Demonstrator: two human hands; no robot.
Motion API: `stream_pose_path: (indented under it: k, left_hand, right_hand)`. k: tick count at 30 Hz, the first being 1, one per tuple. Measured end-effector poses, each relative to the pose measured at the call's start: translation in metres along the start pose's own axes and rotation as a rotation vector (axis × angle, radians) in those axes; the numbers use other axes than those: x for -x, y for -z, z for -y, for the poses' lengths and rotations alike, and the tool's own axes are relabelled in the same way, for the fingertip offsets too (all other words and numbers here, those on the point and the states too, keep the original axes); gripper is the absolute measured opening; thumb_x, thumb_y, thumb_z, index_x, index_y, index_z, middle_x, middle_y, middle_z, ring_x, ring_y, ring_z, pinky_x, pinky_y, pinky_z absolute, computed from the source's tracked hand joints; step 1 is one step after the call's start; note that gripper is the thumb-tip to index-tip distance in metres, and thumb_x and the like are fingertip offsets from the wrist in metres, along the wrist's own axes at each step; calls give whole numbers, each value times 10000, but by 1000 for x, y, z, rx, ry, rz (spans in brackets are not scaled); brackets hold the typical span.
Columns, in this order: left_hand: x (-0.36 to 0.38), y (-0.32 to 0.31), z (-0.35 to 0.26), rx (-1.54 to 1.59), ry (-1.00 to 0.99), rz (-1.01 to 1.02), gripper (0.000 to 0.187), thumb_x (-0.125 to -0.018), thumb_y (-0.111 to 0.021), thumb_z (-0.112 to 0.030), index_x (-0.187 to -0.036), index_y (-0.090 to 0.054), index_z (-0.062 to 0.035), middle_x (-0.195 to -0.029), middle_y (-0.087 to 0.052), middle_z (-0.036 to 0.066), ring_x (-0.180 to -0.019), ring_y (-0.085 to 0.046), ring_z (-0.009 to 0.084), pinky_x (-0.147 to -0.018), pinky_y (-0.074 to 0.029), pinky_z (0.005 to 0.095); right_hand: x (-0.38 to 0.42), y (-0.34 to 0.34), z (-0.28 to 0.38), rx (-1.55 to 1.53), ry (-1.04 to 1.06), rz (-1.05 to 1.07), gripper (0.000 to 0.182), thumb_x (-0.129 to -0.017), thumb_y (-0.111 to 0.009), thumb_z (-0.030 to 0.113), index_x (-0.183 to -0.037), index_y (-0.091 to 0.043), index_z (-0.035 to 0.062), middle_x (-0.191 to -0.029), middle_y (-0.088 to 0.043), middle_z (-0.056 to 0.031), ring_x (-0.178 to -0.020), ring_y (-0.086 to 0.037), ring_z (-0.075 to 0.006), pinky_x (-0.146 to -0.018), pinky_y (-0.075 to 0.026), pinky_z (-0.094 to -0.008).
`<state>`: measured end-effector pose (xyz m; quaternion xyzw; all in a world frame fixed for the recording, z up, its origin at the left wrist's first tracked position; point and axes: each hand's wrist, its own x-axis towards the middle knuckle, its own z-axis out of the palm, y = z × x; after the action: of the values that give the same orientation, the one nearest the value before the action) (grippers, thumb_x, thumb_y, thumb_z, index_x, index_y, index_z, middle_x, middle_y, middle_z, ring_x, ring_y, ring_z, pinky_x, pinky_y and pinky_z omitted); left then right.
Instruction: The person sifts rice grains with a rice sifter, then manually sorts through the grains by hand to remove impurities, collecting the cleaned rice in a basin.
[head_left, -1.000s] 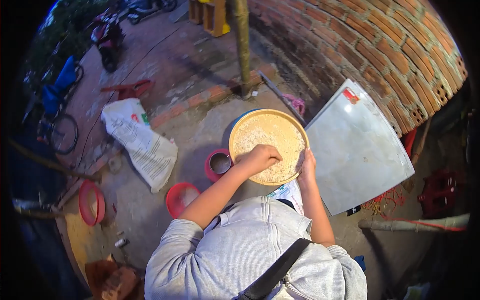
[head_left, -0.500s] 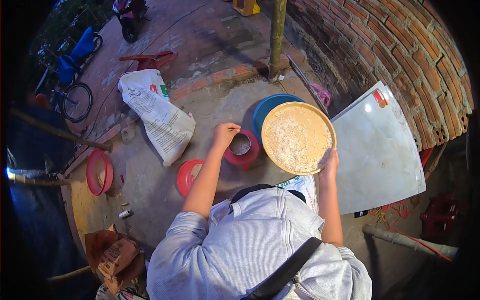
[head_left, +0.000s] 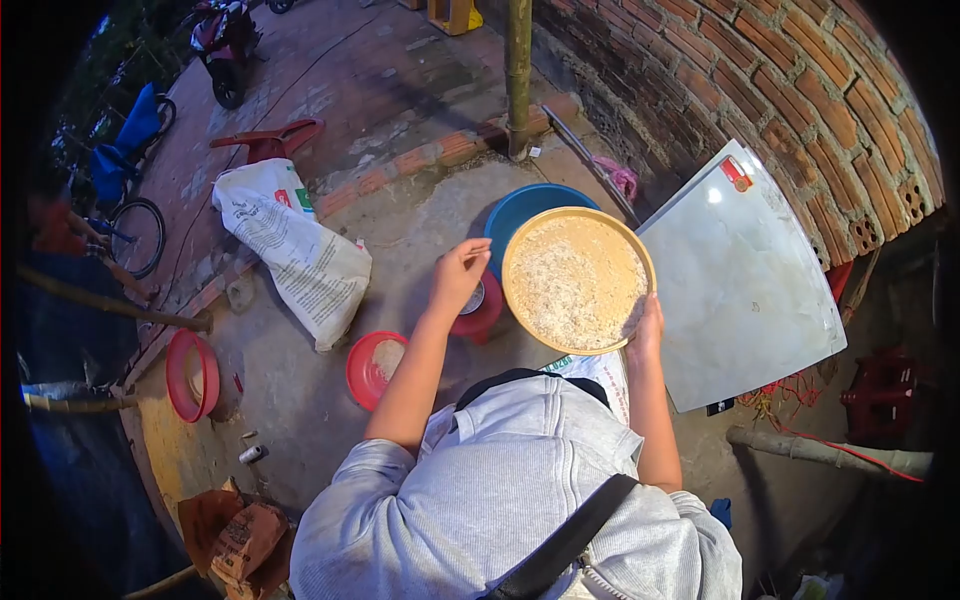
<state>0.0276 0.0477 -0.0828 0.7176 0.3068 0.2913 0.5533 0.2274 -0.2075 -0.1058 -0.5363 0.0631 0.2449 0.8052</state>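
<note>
The shallow, round yellow tray (head_left: 575, 213) of pale grains (head_left: 565, 295) is at your twelve o'clock, your right hand (head_left: 648, 325) gripping its four-o'clock rim. Your left hand (head_left: 462, 274) has shifted nearer its nine-o'clock rim, within reach; its grasp I can't tell.

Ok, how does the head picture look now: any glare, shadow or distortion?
Head view: the brick wall bends with wide-lens distortion and the corners go black; head view: small bright glare spots on the grey panel; head view: tray well lit, with a darker patch beside the right hand; head view: red plastic item at far right sinks into gloom.
</note>
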Motion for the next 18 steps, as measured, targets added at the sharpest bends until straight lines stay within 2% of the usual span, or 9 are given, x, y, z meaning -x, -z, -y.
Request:
stream_pose_path:
  k: [2,4,5,7,8,11,14,15,18]
  left_hand:
    - [2,-18,-40,-7,-85,78,246,-856,-595,-83,-1091,-609,-10,-1007,-657,123,-890,-632,165,-770,-496,262]
    - [6,-40,-72,-139,-243,197,231,-846,-607,-86,-1071,-624,-35,-976,-664,110,-855,-639,167,-738,-508,274]
    - [9,-49,-87,-204,-223,315,238,-835,-616,-125,-1065,-629,-61,-974,-656,112,-864,-636,223,-777,-501,310]
    - [9,-71,-93,-391,-469,449,281,-823,-623,-185,-1074,-623,-59,-1029,-631,124,-958,-588,277,-860,-465,346]
    - [12,-82,-96,-388,-480,458,281,-823,-623,-185,-1074,-623,-59,-1029,-631,124,-958,-588,277,-860,-465,346]
    - [21,-110,-110,-515,-617,691,353,-789,-640,-240,-1085,-609,-50,-1134,-579,108,-1069,-505,268,-929,-415,363]
    - [31,-133,-118,-534,-745,760,341,-771,-642,-235,-1053,-617,-45,-1125,-574,101,-1046,-514,273,-916,-424,368]
    - [34,-140,-119,-509,-773,787,302,-769,-633,-212,-1022,-623,-46,-1077,-573,89,-1015,-520,265,-894,-436,362]
    - [39,-158,-115,-518,-790,871,262,-775,-622,-198,-994,-628,-55,-1015,-574,85,-983,-527,258,-872,-445,352]
  right_hand:
    - [-2,-5,-2,7,-23,63,369,-973,-388,280,-1183,-486,-7,-1105,-577,-121,-994,-571,-209,-872,-456,-335]
    - [4,-14,2,11,-12,74,360,-971,-394,284,-1167,-493,-2,-1085,-584,-119,-977,-576,-205,-860,-460,-333]
    - [6,-18,5,6,-12,89,359,-971,-396,285,-1165,-494,0,-1081,-585,-115,-971,-578,-202,-854,-462,-334]
    - [8,-22,10,12,-8,122,348,-972,-399,279,-1160,-496,2,-1063,-588,-102,-957,-578,-186,-836,-467,-324]
    - [10,-22,12,7,3,114,348,-972,-399,279,-1160,-496,2,-1063,-588,-102,-957,-578,-186,-836,-467,-324]
    - [16,-23,24,-27,12,142,308,-973,-400,274,-1107,-516,22,-980,-581,-68,-909,-566,-160,-812,-466,-310]
    - [10,-9,26,-36,59,115,310,-975,-395,265,-1121,-511,18,-992,-583,-72,-906,-569,-164,-813,-468,-314]
    - [7,-2,26,-44,67,98,310,-975,-395,265,-1121,-511,18,-992,-583,-72,-906,-569,-164,-813,-468,-314]
    - [7,12,30,-70,79,21,320,-976,-393,263,-1146,-500,13,-1017,-582,-79,-923,-567,-166,-825,-467,-316]
